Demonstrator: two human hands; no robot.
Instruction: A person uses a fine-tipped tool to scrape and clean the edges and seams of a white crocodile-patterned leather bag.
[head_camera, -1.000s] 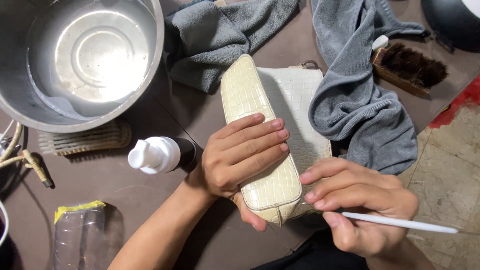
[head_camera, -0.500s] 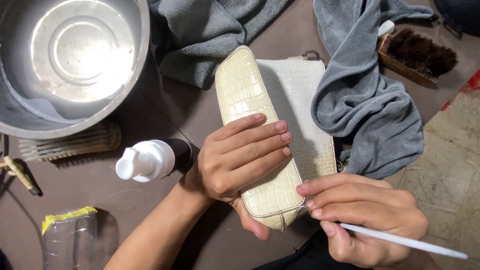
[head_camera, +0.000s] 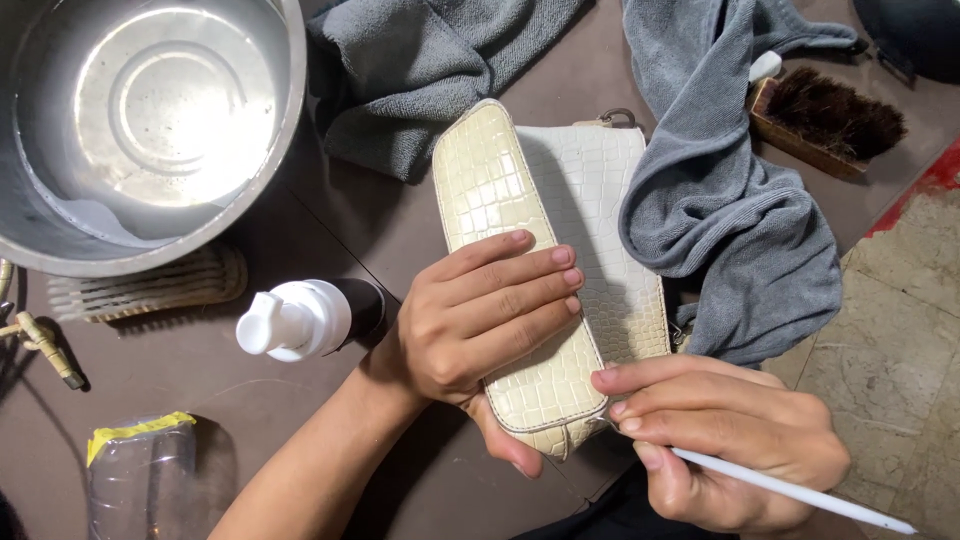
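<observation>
A cream, crocodile-textured bag (head_camera: 500, 200) stands on its edge on the brown table. My left hand (head_camera: 480, 320) grips its near end, fingers laid across the top and thumb under it. My right hand (head_camera: 730, 440) holds a thin white stick (head_camera: 800, 495) and touches the bag's near corner with its fingertips. The stick points away to the lower right. A dark bottle with a white pump cap (head_camera: 300, 320) lies just left of my left wrist.
A large metal bowl (head_camera: 280, 150) with a little water sits at the top left. Grey towels (head_camera: 740, 220) lie behind and right of the bag. A wooden brush with dark bristles (head_camera: 830, 120) rests at the top right, a pale brush (head_camera: 150, 285) under the bowl's rim, a clear plastic container (head_camera: 140, 470) at the lower left.
My hands and the bag keep their hold; the view has shifted a little, and my right hand with the stick sits slightly lower and nearer the bag's corner.
</observation>
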